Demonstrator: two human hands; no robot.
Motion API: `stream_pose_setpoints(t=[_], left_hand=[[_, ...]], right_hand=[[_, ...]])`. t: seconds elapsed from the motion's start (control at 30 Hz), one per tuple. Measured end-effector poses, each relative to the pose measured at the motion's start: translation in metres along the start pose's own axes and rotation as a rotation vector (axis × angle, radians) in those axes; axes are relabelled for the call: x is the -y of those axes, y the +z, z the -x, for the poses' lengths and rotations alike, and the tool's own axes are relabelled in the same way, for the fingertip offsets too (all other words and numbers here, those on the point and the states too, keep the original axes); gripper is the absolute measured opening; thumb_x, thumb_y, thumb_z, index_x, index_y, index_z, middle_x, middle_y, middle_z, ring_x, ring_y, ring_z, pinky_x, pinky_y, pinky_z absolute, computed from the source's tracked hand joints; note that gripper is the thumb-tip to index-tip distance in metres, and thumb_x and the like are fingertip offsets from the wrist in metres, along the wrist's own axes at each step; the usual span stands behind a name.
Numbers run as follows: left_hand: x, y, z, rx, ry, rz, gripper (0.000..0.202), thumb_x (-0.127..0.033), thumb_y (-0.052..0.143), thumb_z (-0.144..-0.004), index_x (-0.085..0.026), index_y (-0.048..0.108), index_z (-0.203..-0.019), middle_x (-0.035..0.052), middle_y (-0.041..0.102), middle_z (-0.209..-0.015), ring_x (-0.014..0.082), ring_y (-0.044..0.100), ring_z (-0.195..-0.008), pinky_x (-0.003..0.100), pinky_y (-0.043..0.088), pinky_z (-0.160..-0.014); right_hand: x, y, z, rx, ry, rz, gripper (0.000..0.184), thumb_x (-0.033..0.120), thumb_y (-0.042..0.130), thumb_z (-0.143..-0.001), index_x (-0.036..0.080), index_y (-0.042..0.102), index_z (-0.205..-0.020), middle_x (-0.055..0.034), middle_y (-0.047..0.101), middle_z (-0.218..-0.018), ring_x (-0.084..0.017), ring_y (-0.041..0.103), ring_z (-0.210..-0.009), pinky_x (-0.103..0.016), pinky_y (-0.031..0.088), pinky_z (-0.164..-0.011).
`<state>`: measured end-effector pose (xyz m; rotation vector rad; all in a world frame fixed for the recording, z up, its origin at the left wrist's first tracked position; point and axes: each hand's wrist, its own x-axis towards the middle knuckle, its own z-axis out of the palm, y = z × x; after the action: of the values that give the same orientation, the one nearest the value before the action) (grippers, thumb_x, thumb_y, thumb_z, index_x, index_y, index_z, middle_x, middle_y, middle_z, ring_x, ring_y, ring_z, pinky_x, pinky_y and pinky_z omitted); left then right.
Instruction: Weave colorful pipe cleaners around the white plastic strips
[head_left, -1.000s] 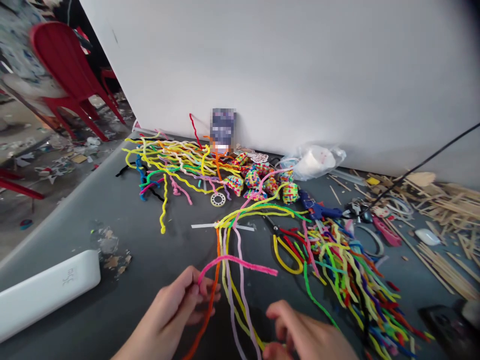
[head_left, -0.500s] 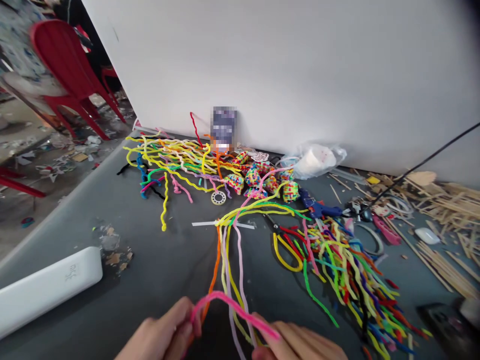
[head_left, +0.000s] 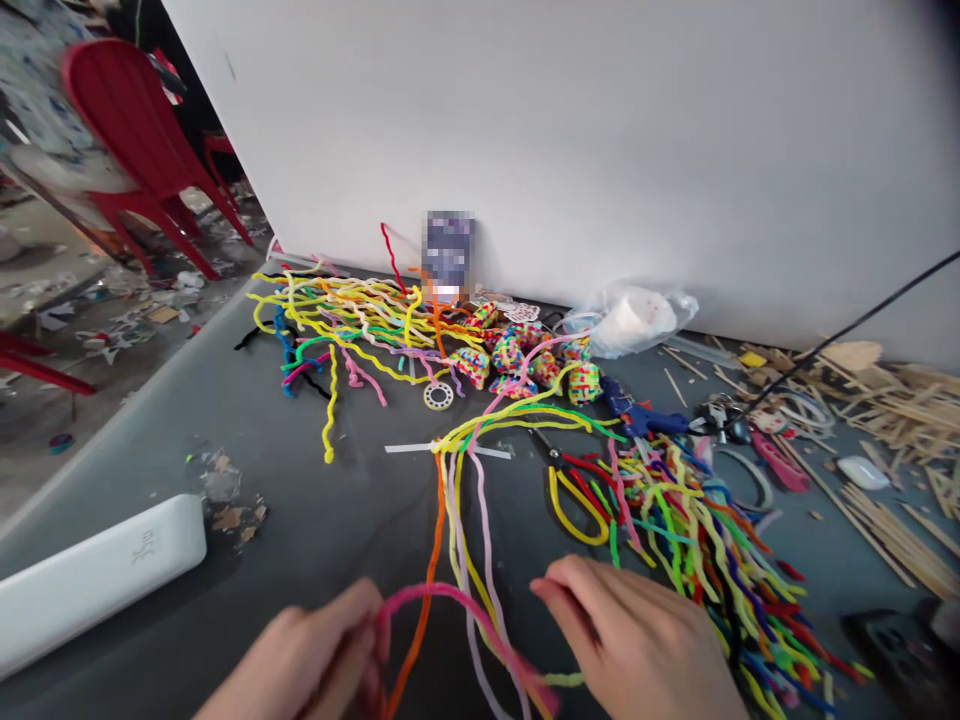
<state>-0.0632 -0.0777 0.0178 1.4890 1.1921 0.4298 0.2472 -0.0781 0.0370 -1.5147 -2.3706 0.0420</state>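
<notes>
My left hand [head_left: 307, 655] is at the bottom edge, fingers pinched on one end of a hot pink pipe cleaner [head_left: 450, 605] that arches to the right. My right hand [head_left: 637, 640] sits beside it, fingers curled down over the pink strand's other end and a yellow strand. Under both hands run long orange, yellow and lilac pipe cleaners [head_left: 457, 500], held to the grey table [head_left: 315, 520] by a strip of clear tape [head_left: 409, 448].
A heap of mixed pipe cleaners [head_left: 697, 530] lies right of my hands, another [head_left: 337, 315] at the back left. Woven colourful balls [head_left: 517, 360], a blue glue gun [head_left: 637, 415], a plastic bag [head_left: 630, 320], wooden sticks [head_left: 892, 420] and a white case [head_left: 90, 580] surround them. A red chair [head_left: 127, 140] stands beyond.
The pink pipe cleaner has been bent from a nearly straight strand into an arch and drawn toward me. My right hand has risen and reached over its far end.
</notes>
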Motion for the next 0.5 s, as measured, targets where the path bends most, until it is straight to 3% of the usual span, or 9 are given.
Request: stream_pose_setpoints(t=[0.1, 0.2, 0.3, 0.4, 0.5], left_hand=[[-0.014, -0.029, -0.019, -0.268, 0.175, -0.379, 0.021, -0.038, 0.043, -0.105, -0.026, 0.060, -0.099, -0.0010, 0.074, -0.074, 0.0162, 0.073, -0.061, 0.020, 0.050, -0.055], [-0.031, -0.037, -0.039, -0.190, 0.262, -0.470, 0.024, -0.030, 0.037, -0.108, -0.025, 0.055, -0.092, -0.0043, 0.069, -0.067, 0.0123, 0.067, -0.053, 0.020, 0.045, -0.053], [-0.043, -0.029, -0.058, -0.107, 0.366, -0.413, 0.026, -0.027, 0.035, -0.109, -0.024, 0.055, -0.092, -0.0037, 0.066, -0.068, 0.0109, 0.063, -0.055, 0.020, 0.043, -0.055], [-0.043, -0.023, -0.079, -0.156, 0.359, -0.409, 0.028, -0.021, 0.034, -0.109, -0.022, 0.062, -0.102, -0.0019, 0.068, -0.076, 0.0117, 0.064, -0.063, 0.020, 0.047, -0.062], [-0.036, -0.023, -0.100, -0.269, 0.437, -0.561, 0.028, -0.015, 0.043, -0.106, -0.024, 0.066, -0.118, 0.0037, 0.073, -0.105, 0.0177, 0.070, -0.095, 0.027, 0.052, -0.084]], right_hand=[[0.003, -0.011, -0.014, -0.191, -0.012, -0.097, 0.013, 0.032, 0.064, -0.099, 0.027, 0.072, -0.108, -0.0034, 0.078, -0.086, -0.020, 0.075, -0.073, -0.031, 0.057, -0.072], [0.008, -0.007, -0.034, -0.216, -0.053, -0.142, 0.046, 0.038, 0.066, -0.099, 0.031, 0.062, -0.144, -0.0086, 0.076, -0.120, -0.027, 0.075, -0.105, -0.038, 0.059, -0.094], [0.008, 0.007, -0.057, -0.226, -0.047, -0.142, 0.048, 0.037, 0.064, -0.100, 0.029, 0.060, -0.148, -0.0118, 0.066, -0.142, -0.032, 0.063, -0.130, -0.048, 0.053, -0.108], [0.000, 0.023, -0.077, -0.112, -0.056, -0.342, 0.033, 0.017, 0.055, -0.103, 0.029, 0.072, -0.129, -0.0044, 0.078, -0.115, -0.022, 0.075, -0.106, -0.035, 0.058, -0.095], [-0.011, 0.037, -0.089, -0.012, 0.025, -0.449, 0.034, 0.013, 0.051, -0.103, 0.028, 0.072, -0.126, -0.0020, 0.081, -0.100, -0.016, 0.077, -0.085, -0.025, 0.058, -0.080]])
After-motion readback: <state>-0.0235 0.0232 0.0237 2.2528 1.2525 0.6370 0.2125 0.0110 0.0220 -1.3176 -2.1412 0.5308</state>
